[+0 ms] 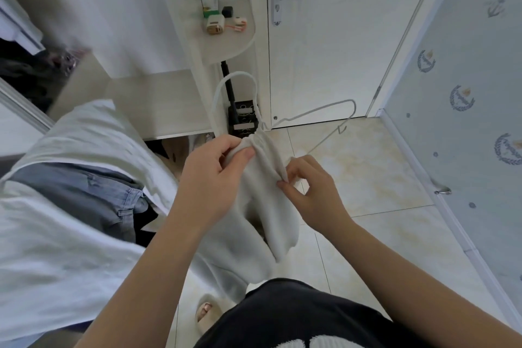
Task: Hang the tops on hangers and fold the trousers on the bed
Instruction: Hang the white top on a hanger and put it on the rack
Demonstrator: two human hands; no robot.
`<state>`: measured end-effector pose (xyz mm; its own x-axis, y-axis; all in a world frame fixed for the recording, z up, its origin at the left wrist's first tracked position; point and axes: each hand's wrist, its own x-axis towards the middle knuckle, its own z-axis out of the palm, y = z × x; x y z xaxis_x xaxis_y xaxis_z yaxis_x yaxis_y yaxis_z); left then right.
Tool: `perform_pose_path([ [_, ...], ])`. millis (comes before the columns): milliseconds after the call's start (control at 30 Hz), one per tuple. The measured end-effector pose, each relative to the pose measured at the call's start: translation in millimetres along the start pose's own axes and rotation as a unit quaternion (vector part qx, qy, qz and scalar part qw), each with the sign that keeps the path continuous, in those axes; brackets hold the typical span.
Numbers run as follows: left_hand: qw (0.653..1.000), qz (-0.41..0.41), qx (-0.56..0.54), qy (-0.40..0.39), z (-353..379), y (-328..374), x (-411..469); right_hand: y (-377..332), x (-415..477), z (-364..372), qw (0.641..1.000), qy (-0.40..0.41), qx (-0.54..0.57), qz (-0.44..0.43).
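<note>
A cream-white top (268, 200) hangs in front of me from a white wire hanger (324, 113), whose hook (234, 93) curves up above the cloth. My left hand (214, 175) grips the bunched neck of the top just under the hook. Lower on the right, my right hand (310, 186) pinches an edge of the fabric between thumb and fingers. The hanger's right arm sticks out bare past the cloth. On the bed (56, 248) at the left lie blue jeans (93, 192) between white sheets.
A white door (324, 37) with a silver handle stands ahead. A rounded shelf (226, 37) with small items juts from the wardrobe side. A black pole and box (240, 118) stand below it. Patterned wall (466, 93) on the right; tiled floor (367, 178) underfoot.
</note>
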<state>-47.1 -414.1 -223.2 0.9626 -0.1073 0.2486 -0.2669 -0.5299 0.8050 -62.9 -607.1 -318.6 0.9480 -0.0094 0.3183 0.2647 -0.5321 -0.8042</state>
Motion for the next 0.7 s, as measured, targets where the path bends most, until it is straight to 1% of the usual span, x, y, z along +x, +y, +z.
perform_pose_path([
  [67,1.0,-0.006,0.008,0.021,-0.2,-5.8,-0.4,1.2,-4.1,2.7,0.999,-0.032,0.029,-0.002],
  [133,1.0,-0.014,0.005,0.027,1.7,-9.4,-2.3,0.9,-8.8,10.0,0.993,-0.093,0.058,0.038],
  [167,1.0,-0.016,-0.001,0.022,3.1,-10.0,-3.8,2.4,-11.0,14.6,0.993,-0.097,0.058,0.046],
  [267,1.0,-0.01,-0.014,0.005,6.7,-8.8,-8.8,8.5,-9.5,21.9,0.998,-0.046,0.008,0.03],
  [367,0.999,-0.015,-0.029,0.01,10.5,-11.4,-10.3,6.4,-1.2,22.5,0.999,-0.042,0.023,0.026],
  [467,0.999,-0.022,-0.037,0.013,12.4,-16.0,-10.6,3.7,2.1,24.3,0.999,-0.016,0.02,0.02],
  [500,0.999,-0.023,-0.039,0.012,12.3,-17.2,-10.7,1.7,2.3,24.2,0.998,-0.023,0.04,0.04],
  [600,0.999,-0.022,-0.038,0.009,11.3,-18.4,-12.0,-5.4,0.1,23.2,0.982,-0.08,0.124,0.119],
  [700,0.998,-0.027,-0.048,0.017,10.5,-19.3,-14.3,1.1,-3.9,26.1,0.973,-0.144,0.123,0.135],
])
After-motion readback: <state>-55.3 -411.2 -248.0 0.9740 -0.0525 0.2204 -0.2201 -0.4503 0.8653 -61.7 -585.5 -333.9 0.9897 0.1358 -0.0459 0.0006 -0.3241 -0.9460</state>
